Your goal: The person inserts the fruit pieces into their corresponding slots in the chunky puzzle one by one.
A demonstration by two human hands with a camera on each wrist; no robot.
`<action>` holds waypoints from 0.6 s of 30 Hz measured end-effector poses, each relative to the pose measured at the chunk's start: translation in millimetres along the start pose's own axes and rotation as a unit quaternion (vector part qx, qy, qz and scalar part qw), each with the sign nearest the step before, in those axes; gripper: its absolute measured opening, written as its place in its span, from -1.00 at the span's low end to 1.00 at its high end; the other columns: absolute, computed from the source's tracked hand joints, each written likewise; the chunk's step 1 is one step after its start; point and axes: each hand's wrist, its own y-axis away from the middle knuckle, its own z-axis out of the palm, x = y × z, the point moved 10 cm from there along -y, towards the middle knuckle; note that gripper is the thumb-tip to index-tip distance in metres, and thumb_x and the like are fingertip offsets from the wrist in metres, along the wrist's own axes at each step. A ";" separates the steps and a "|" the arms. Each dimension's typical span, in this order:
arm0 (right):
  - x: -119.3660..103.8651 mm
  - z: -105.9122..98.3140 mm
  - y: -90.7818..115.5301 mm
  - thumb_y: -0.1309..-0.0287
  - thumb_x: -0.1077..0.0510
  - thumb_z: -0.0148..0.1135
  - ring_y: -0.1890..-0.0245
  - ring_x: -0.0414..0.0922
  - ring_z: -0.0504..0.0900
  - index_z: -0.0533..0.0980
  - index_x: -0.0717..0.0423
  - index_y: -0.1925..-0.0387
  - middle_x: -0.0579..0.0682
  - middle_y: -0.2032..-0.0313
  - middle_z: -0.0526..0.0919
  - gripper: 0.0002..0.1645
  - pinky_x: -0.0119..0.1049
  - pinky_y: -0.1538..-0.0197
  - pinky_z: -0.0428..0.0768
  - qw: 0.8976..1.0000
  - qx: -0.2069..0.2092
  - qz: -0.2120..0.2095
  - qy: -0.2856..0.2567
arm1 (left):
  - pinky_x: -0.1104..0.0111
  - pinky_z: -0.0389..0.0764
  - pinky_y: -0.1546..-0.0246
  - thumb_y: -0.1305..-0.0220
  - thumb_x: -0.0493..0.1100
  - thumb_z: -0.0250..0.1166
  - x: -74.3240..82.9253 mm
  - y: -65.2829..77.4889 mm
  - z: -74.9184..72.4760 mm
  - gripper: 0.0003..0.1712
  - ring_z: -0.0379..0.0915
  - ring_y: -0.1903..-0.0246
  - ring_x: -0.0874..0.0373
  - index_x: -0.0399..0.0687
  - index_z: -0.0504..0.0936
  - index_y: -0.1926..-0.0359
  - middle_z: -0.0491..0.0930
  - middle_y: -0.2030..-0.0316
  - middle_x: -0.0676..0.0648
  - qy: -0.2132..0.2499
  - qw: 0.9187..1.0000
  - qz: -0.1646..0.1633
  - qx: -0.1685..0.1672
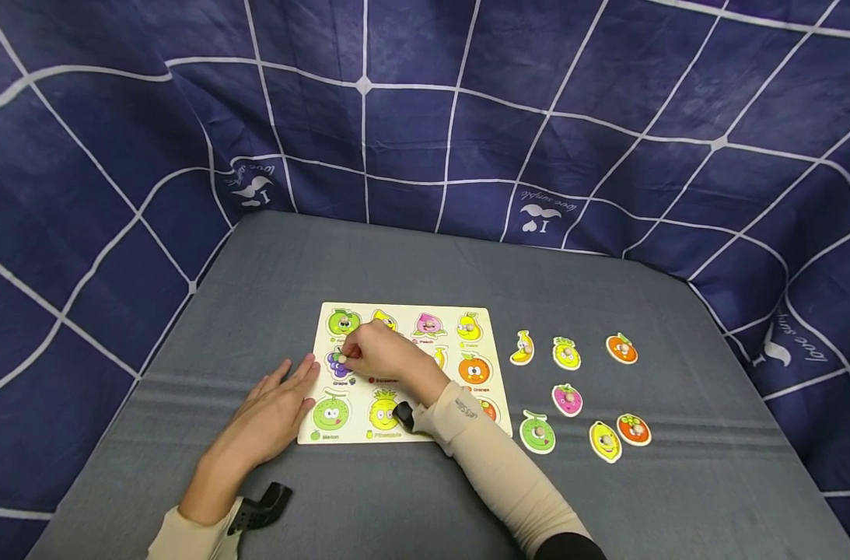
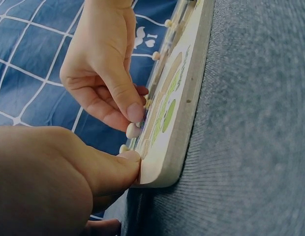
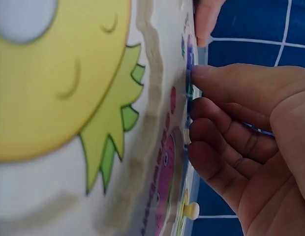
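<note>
A pale wooden fruit puzzle board (image 1: 500, 389) lies on the grey cloth. My right hand (image 1: 383, 354) reaches across it, thumb and fingertips pinching the knob (image 2: 133, 130) of the purple grape piece (image 1: 338, 369) at the board's left side. That piece overlaps its printed grape spot. The left hand (image 1: 274, 406) rests against the board's left edge, fingers extended, its thumb (image 2: 125, 164) at the board's corner in the left wrist view. Apple (image 1: 344, 322), peach (image 1: 428, 325) and pear (image 1: 470, 327) pieces with knobs sit along the top row. My right forearm hides part of the board.
Loose knobbed pieces lie right of the board: banana (image 1: 522, 348), pineapple (image 1: 566, 354), orange (image 1: 621, 348), a pink strawberry (image 1: 568, 400), melon (image 1: 537, 432), lemon (image 1: 605, 442) and a red tomato-like one (image 1: 633, 429). A blue checked curtain (image 1: 411, 132) stands behind the table.
</note>
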 end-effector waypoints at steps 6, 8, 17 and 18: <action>3.8 -10.3 9.2 -0.20 0.19 0.37 0.67 -0.38 0.31 0.68 0.07 0.45 -0.24 0.67 0.46 -0.89 -0.54 0.52 0.27 0.999 0.024 0.005 -0.029 | -0.35 0.16 -0.20 -0.36 -0.29 0.21 -0.1 -0.2 -0.3 -0.40 0.11 -0.33 -0.46 -0.44 0.34 -0.36 0.26 -0.38 -0.33 0.004 1.000 0.000 0.000; 4.4 -14.7 12.6 -0.18 0.21 0.37 0.66 -0.38 0.30 0.67 0.07 0.47 -0.24 0.67 0.44 -0.89 -0.54 0.52 0.26 0.999 0.034 0.005 -0.037 | -0.35 0.16 -0.21 -0.36 -0.29 0.20 -0.1 -0.2 -0.3 -0.40 0.11 -0.33 -0.46 -0.43 0.33 -0.36 0.26 -0.38 -0.33 0.004 1.000 0.000 0.001; 8.8 -27.3 29.1 -0.17 0.25 0.36 0.57 -0.33 0.40 0.71 0.14 0.35 -0.18 0.56 0.57 -0.95 -0.55 0.46 0.38 0.997 0.051 0.014 -0.059 | -0.35 0.15 -0.20 -0.37 -0.29 0.20 -0.7 -0.4 1.0 -0.40 0.10 -0.34 -0.46 -0.42 0.33 -0.37 0.24 -0.40 -0.32 0.005 1.000 0.002 -0.002; 10.0 -28.6 30.9 -0.17 0.25 0.37 0.54 -0.32 0.42 0.72 0.15 0.32 -0.18 0.52 0.60 -0.94 -0.55 0.43 0.40 0.997 0.053 0.016 -0.057 | -0.36 0.15 -0.20 -0.37 -0.29 0.20 -0.6 -0.5 1.2 -0.40 0.09 -0.34 -0.46 -0.42 0.33 -0.37 0.24 -0.40 -0.32 0.005 1.000 0.002 -0.002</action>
